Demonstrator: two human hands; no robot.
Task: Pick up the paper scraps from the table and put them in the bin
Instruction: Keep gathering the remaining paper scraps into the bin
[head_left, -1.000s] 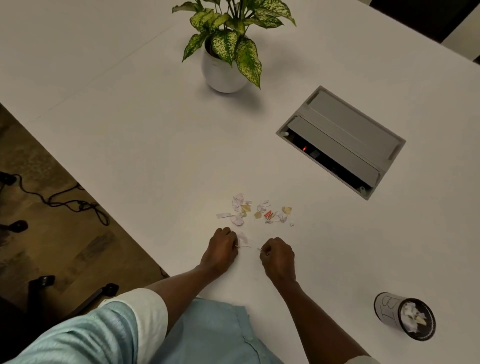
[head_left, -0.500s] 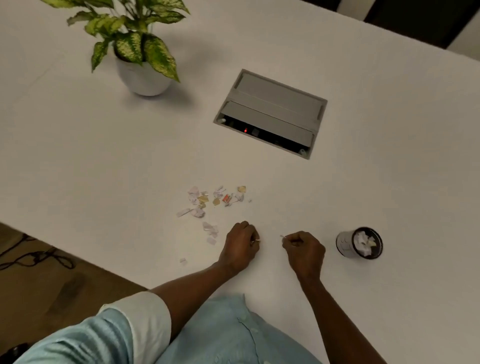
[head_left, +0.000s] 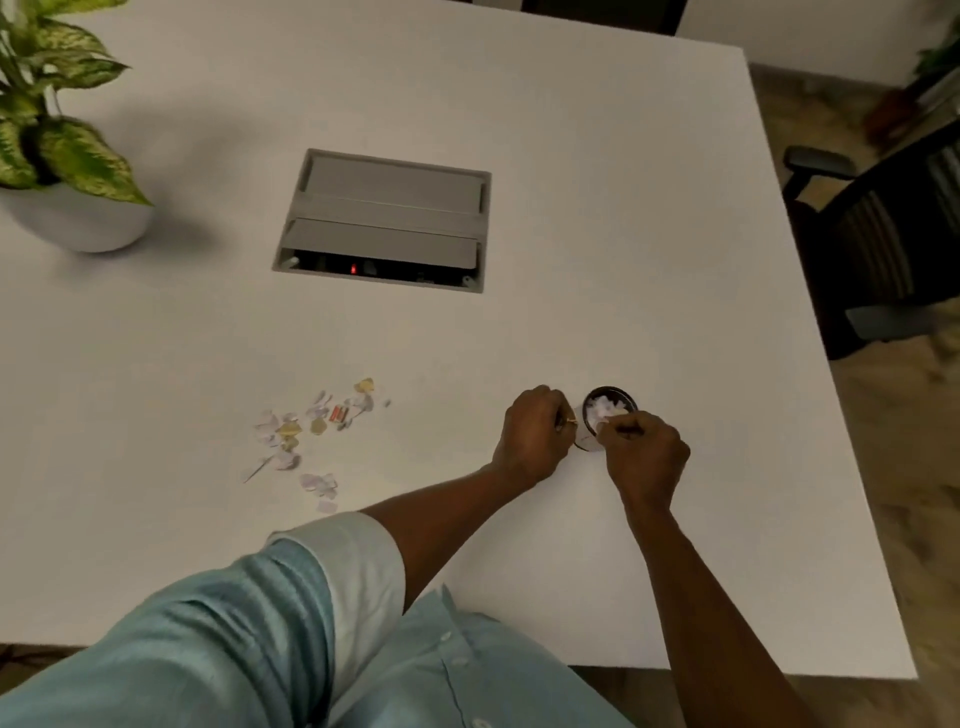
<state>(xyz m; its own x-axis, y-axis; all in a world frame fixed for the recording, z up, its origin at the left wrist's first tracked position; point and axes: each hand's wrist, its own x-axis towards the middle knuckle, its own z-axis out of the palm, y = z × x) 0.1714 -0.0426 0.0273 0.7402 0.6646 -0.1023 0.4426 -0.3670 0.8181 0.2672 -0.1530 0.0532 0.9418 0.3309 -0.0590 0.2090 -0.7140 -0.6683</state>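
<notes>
Several small paper scraps (head_left: 311, 434), white, yellow and one red, lie scattered on the white table (head_left: 597, 208) left of centre. A small round black bin (head_left: 609, 408) stands to their right and holds white scraps. My left hand (head_left: 532, 436) is just left of the bin, fingers curled, pinching a small scrap near the rim. My right hand (head_left: 644, 452) is at the bin's near right side, fingers curled, pinching a small pale scrap over the opening.
A grey cable box (head_left: 384, 221) with a red light is set into the table beyond the scraps. A potted plant (head_left: 62, 156) stands at the far left. A black office chair (head_left: 883, 234) is beside the table's right edge.
Both hands moved right from beside the scrap pile to the bin, each still pinching a scrap. The view swung right, so the plant and box shifted left.
</notes>
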